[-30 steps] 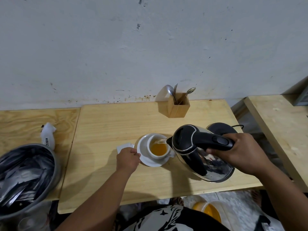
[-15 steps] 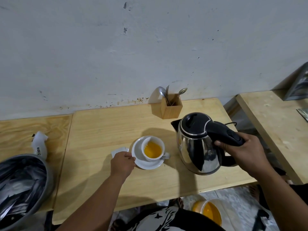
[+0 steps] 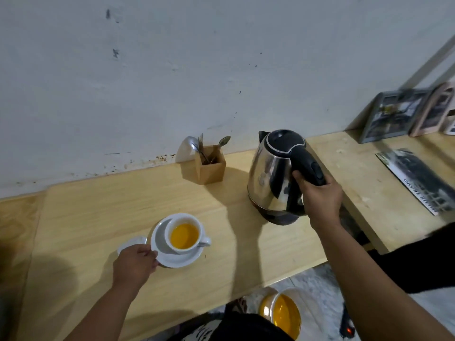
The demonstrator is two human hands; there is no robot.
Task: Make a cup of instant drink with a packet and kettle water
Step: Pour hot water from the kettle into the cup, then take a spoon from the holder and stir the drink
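Observation:
A white cup (image 3: 184, 222) holding orange drink stands on a white saucer (image 3: 177, 259) near the front of the wooden table (image 3: 98, 217). My left hand (image 3: 134, 264) grips the saucer's left rim. A white empty packet (image 3: 131, 243) lies just left of the saucer, partly hidden by that hand. The steel kettle (image 3: 268, 178) with a black lid stands upright on its black base at the table's right end. My right hand (image 3: 320, 200) is closed around the kettle's black handle.
A wooden holder (image 3: 211, 166) with a fork and spoons stands by the wall. A second wooden table (image 3: 369, 183) to the right carries framed pictures (image 3: 394, 114) and a booklet (image 3: 418, 180). A tub of orange liquid (image 3: 280, 313) sits on the floor below.
The kettle went from tipped over the cup to upright, then moved right and back onto its base. Pouring has stopped. My left hand stayed on the saucer.

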